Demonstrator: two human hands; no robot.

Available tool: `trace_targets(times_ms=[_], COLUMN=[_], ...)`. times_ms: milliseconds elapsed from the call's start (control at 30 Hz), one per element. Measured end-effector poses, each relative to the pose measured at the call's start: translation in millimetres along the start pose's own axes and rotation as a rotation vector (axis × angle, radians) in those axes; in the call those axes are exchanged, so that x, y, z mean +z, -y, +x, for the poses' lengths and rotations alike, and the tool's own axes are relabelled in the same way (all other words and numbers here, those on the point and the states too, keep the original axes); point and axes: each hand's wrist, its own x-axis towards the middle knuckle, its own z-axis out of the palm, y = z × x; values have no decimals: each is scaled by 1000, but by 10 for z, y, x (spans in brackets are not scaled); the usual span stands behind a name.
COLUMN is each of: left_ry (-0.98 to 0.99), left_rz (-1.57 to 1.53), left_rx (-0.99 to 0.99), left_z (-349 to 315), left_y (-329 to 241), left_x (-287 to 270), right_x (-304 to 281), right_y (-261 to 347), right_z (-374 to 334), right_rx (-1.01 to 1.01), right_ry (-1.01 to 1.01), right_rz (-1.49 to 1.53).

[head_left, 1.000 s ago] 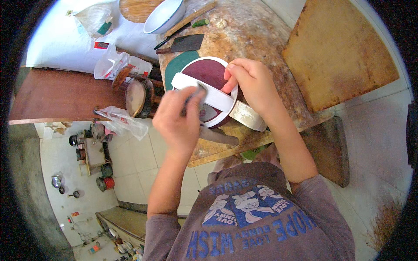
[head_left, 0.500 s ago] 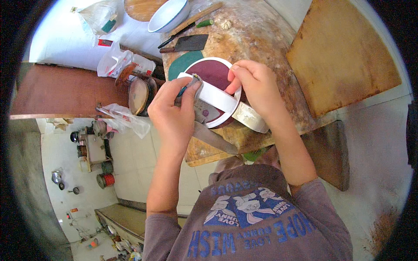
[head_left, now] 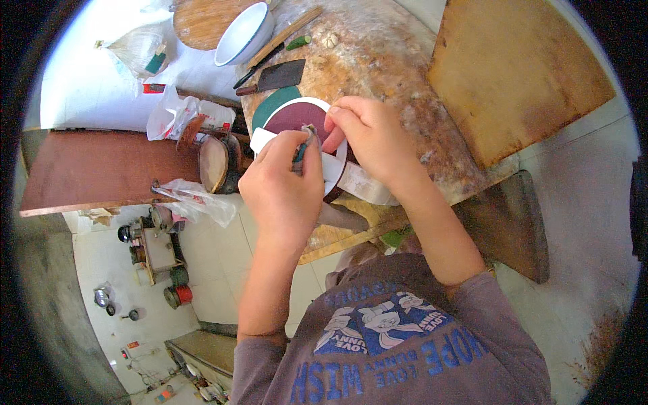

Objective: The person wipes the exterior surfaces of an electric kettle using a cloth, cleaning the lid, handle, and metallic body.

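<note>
My left hand [head_left: 280, 179] is closed, thumb against fingers, on a small crumpled grey cloth [head_left: 310, 133] with a teal bit at my fingers. It is above a white bar [head_left: 262, 140] that crosses a round, dark red, white-rimmed vessel or lid [head_left: 293, 116]; I cannot tell which. My right hand [head_left: 368, 138] is beside the rim, thumb and forefinger pinched together. Whatever that pinch holds, if anything, is too small to make out. Below my right wrist a pale, blocky piece [head_left: 364, 183] sticks out beside the rim.
On the worn wooden table [head_left: 385, 61] lie a cleaver [head_left: 282, 74], a cucumber piece [head_left: 298, 42], a garlic bulb [head_left: 329, 41] and a wooden stick [head_left: 297, 27]. A white bowl [head_left: 244, 35] is at the far left. Plastic bags [head_left: 179, 115] hang left; a brown board [head_left: 520, 74] stands right.
My left hand has come closer to my right hand, with the grey cloth still in its fingers. The right hand keeps its pinch near the rim. The whole view has shifted slightly.
</note>
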Motion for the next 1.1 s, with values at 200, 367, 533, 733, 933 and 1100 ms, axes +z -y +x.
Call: trace_targets(times_ms=[200,367,533,733,933,1100], left_ry=[28,-127,-33,-73,113,8], left_rz=[3,0,24,-51,-41,-96], left_rx=[9,-128,70,-145,69,100], left_z=[-191,71,-166,27,-308,-255], left_y=[-39,121,-38,61,35,201], left_x=[73,-67,129,-72,-24,-49], right_x=[-1,-10,6,-19,-9,-37], right_y=[18,-10,-46,-53,-24,-29], right_z=[-19,-1,3,11,1,-3], right_rx=[78,34,44,17,50,88], right_ry=[-12,14,16,21,32,38], right_rz=[59,54,86,91,103,41])
